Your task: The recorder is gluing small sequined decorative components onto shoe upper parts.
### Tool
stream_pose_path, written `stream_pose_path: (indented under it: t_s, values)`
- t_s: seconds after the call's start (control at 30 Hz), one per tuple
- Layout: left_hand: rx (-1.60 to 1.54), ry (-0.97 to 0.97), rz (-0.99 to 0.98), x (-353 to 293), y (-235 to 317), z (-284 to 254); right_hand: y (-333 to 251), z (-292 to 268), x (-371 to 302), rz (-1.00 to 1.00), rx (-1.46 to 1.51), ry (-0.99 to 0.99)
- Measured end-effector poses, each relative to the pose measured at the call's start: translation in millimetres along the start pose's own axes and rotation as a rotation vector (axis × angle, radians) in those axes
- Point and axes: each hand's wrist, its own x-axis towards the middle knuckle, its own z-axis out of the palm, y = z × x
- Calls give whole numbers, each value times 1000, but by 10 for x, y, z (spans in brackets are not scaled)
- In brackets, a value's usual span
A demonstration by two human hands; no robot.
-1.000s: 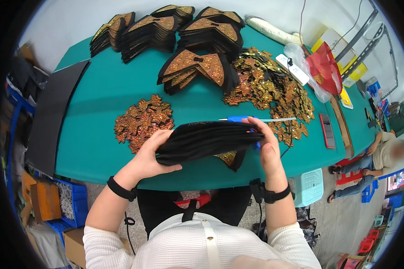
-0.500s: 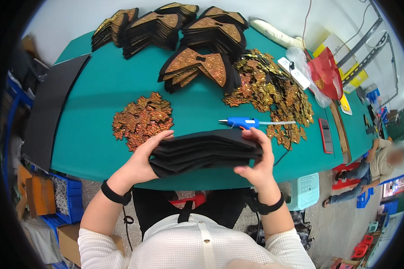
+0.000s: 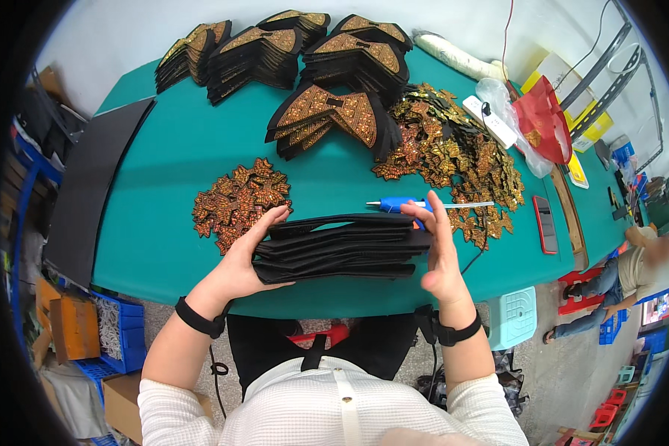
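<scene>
Two bare hands flank a stack of black layered pieces (image 3: 342,249) held up before the person's body, over the near side of the green table (image 3: 178,160). Half a second ago the right fingers lay bent across the stack's right end; now they point upward, straighter and more spread. The stack is a little flatter and more level, with a thin gap showing under its top layer. The blue glue gun (image 3: 392,204), in plain sight a moment before, is now partly covered by the stack and the right fingers. The piles and the bow-shaped stacks with gold-sequined tops (image 3: 333,111) lie as they did.

Any marks on the white power strip (image 3: 489,121) are too small to read.

The left hand (image 3: 238,260) is partly closed around the stack's left end, fingers at the upper side, thumb along the lower, and has hold of it. The right hand (image 3: 444,256) is wide open, palm toward the stack's right end, thumb held well away from the fingers; whether it touches the layers cannot be told. Left of the stack lies a small pile of orange sequined cutouts (image 3: 239,202); a larger gold pile (image 3: 461,145) spreads beyond the glue gun.
</scene>
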Motion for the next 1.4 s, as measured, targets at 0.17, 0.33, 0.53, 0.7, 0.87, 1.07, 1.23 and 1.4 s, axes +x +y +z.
stream_pose_path:
  t_s: [0.17,0.33,0.53,0.7,0.87,1.07,1.23,1.4]
  values:
    - [5,16,-15,-31,-26,22,-190,92,53,141,-118,59]
    - [-71,12,-85,-17,13,12,-199,74,76,172,100,64]
    - [-12,53,-37,-30,8,9,-207,74,113,239,194,47]
    - [-9,73,-118,-25,64,9,126,-184,64,119,-15,-125]
    - [36,66,-96,-11,66,7,213,-178,12,96,-174,-177]
    - [-188,88,-194,-52,13,49,76,18,33,80,-296,-34]
    - [-257,97,-147,-29,71,82,-7,282,-79,110,-211,-18]
    - [-151,79,-151,0,69,44,51,296,-85,95,-122,81]
